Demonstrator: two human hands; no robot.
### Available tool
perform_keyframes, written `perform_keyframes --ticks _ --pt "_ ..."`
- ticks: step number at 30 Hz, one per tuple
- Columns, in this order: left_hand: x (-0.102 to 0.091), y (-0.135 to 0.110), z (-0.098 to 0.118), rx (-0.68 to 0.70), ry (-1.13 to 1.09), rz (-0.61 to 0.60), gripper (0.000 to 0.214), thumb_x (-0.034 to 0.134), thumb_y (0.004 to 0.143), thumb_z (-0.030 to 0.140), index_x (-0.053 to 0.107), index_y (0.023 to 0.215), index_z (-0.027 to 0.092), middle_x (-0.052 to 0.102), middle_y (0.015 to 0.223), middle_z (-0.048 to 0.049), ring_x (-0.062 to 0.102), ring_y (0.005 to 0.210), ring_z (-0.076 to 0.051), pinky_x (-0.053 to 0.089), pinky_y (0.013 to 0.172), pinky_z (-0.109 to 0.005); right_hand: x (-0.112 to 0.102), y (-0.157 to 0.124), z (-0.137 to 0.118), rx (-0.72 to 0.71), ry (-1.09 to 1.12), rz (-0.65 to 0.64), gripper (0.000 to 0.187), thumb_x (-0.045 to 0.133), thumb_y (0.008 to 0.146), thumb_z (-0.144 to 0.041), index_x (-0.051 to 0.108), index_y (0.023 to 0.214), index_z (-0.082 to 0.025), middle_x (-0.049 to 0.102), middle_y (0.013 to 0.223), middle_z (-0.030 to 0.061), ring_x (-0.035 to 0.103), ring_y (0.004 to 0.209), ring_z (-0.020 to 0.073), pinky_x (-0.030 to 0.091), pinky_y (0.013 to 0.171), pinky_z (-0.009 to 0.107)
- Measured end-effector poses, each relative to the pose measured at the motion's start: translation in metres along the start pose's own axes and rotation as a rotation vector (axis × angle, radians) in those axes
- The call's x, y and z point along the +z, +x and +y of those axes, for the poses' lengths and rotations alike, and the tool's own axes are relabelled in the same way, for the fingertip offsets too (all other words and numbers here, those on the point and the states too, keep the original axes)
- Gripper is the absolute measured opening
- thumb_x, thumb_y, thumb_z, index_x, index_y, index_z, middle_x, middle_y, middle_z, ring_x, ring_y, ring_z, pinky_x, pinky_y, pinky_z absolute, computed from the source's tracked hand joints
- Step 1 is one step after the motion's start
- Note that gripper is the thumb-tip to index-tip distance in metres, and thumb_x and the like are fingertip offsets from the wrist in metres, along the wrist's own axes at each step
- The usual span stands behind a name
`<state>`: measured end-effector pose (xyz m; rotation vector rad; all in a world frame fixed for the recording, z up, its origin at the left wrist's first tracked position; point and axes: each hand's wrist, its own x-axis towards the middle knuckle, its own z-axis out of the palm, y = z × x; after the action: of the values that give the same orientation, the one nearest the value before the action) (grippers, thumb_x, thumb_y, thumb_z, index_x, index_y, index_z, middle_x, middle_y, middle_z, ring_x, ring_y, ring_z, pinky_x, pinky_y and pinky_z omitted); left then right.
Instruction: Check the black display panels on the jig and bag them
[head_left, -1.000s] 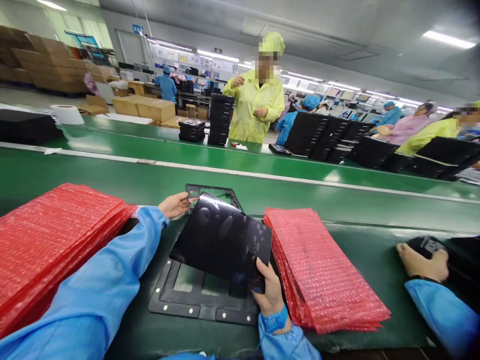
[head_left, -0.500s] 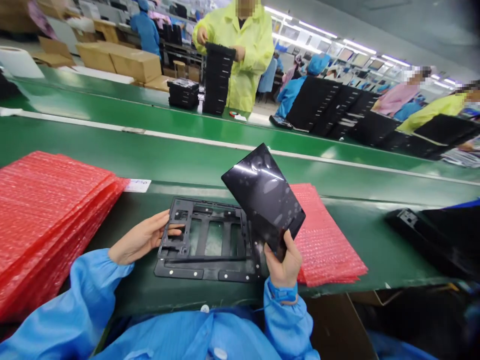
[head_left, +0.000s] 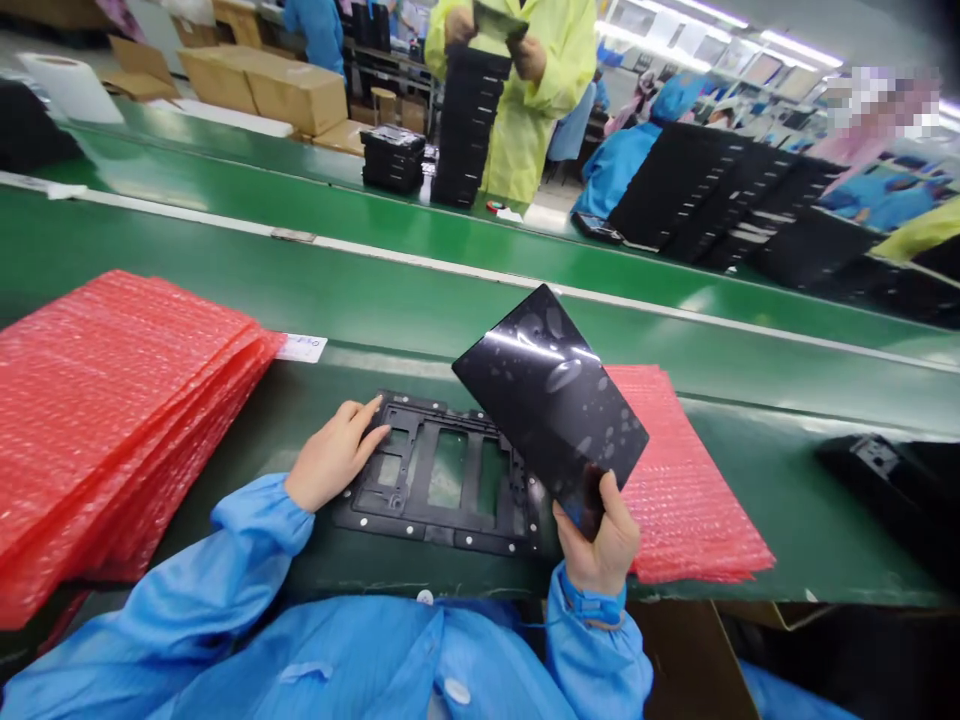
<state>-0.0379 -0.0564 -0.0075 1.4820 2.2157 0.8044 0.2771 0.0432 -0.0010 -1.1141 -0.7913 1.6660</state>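
Observation:
My left hand [head_left: 337, 455] lies with stretched fingers on the upper left edge of a black frame with rectangular openings [head_left: 416, 470]. That frame sits flat inside a black base plate dotted with white round spots [head_left: 442, 535] on the green bench. In my right hand [head_left: 600, 540], pinched at its lower corner, is a glossy black screen panel [head_left: 555, 390]. The panel is tilted and covers the frame's upper right part from view. Bubble-like marks show on its surface.
Red bubble-wrap bags [head_left: 135, 400] are piled at the left, and more red bags [head_left: 690, 490] lie at the right. A black object [head_left: 885, 490] is at the far right. Across the green conveyor [head_left: 390, 290], a person in yellow [head_left: 551, 100] stands behind stacked black trays [head_left: 471, 125].
The black frame, tilted up in my left hand before, now lies flat in the base plate. My left fingers have gone from gripping its side to resting on top. The screen panel stays in my right hand.

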Motion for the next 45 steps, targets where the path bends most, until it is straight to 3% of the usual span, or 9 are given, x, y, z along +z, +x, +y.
perform_keyframes --ticks 3,6,10,12,14,17,21,40,45 --pt "-0.004 -0.001 0.01 -0.045 -0.502 -0.113 0.057 0.041 0.089 0.057 0.053 0.133 0.023 0.062 0.117 -0.0097 0.059 0.107 -0.029 0.051 0.086 -0.039 0.01 -0.009 0.004 0.006 0.076 0.113 0.058 0.066 0.079 -0.048 0.052 0.133 -0.031 0.069 0.116 0.0003 0.064 0.108 0.0231 0.056 0.089 0.039" --pt "-0.011 -0.001 0.021 -0.16 -1.052 -0.336 0.064 0.031 0.089 0.064 0.057 0.129 0.021 0.067 0.114 -0.009 0.059 0.11 -0.031 0.053 0.082 -0.041 0.018 -0.016 0.011 0.085 0.014 0.013 0.059 0.071 0.078 -0.038 0.051 0.134 -0.031 0.067 0.12 0.0013 0.065 0.107 0.023 0.053 0.093 0.04" --pt "-0.016 -0.001 0.024 -0.151 -1.302 -0.445 0.05 0.055 0.086 0.047 0.06 0.124 0.016 0.069 0.113 -0.0094 0.06 0.11 -0.03 0.046 0.093 -0.042 0.02 -0.016 0.019 0.075 -0.248 -0.124 0.058 0.067 0.081 -0.039 0.05 0.135 -0.026 0.064 0.125 0.005 0.062 0.111 0.0253 0.047 0.099 0.043" --pt "-0.013 -0.002 0.018 -0.085 -1.268 -0.393 0.052 0.063 0.082 0.034 0.054 0.13 0.017 0.068 0.115 -0.0095 0.06 0.109 -0.026 0.043 0.097 -0.039 0.019 -0.012 0.021 -0.059 -0.498 -0.136 0.058 0.067 0.081 -0.041 0.052 0.134 -0.024 0.063 0.127 0.0066 0.059 0.115 0.0265 0.042 0.104 0.044" --pt "-0.006 -0.003 0.011 -0.038 -1.152 -0.309 0.061 0.062 0.083 0.033 0.042 0.139 0.018 0.067 0.112 -0.0093 0.062 0.102 -0.022 0.044 0.094 -0.038 0.018 -0.009 0.022 -0.22 -0.748 -0.135 0.06 0.067 0.081 -0.042 0.05 0.136 -0.023 0.06 0.131 0.0068 0.055 0.121 0.0266 0.037 0.108 0.044" --pt "0.005 -0.003 -0.002 -0.016 -0.743 -0.16 0.067 0.061 0.083 0.038 0.037 0.141 0.015 0.065 0.098 -0.0069 0.061 0.086 -0.019 0.047 0.082 -0.035 0.015 -0.007 0.025 -0.316 -0.916 -0.135 0.064 0.064 0.083 -0.043 0.043 0.141 -0.024 0.057 0.135 0.0067 0.053 0.124 0.0251 0.035 0.11 0.042" --pt "0.012 -0.001 -0.014 0.056 -0.388 -0.04 0.055 0.066 0.078 0.04 0.055 0.124 0.014 0.052 0.091 -0.0029 0.049 0.069 -0.013 0.045 0.071 -0.031 0.012 -0.008 0.029 -0.291 -0.943 -0.121 0.066 0.063 0.084 -0.045 0.04 0.142 -0.024 0.057 0.134 0.0068 0.054 0.122 0.0245 0.038 0.108 0.04" --pt "0.012 -0.002 -0.018 0.081 -0.261 -0.052 0.049 0.064 0.081 0.039 0.054 0.121 0.013 0.051 0.095 -0.0032 0.05 0.066 -0.012 0.048 0.07 -0.03 0.011 -0.01 0.035 -0.316 -0.992 -0.109 0.072 0.063 0.082 -0.048 0.038 0.144 -0.021 0.059 0.132 0.0082 0.057 0.119 0.0262 0.041 0.104 0.039" --pt "0.011 -0.015 -0.001 0.089 0.231 -0.021 0.054 0.048 0.091 0.044 0.044 0.135 0.013 0.054 0.113 -0.011 0.06 0.091 -0.023 0.05 0.076 -0.034 0.007 -0.008 0.035 -0.312 -1.078 -0.11 0.072 0.061 0.082 -0.051 0.039 0.143 -0.021 0.062 0.129 0.0093 0.06 0.115 0.0269 0.043 0.102 0.04"
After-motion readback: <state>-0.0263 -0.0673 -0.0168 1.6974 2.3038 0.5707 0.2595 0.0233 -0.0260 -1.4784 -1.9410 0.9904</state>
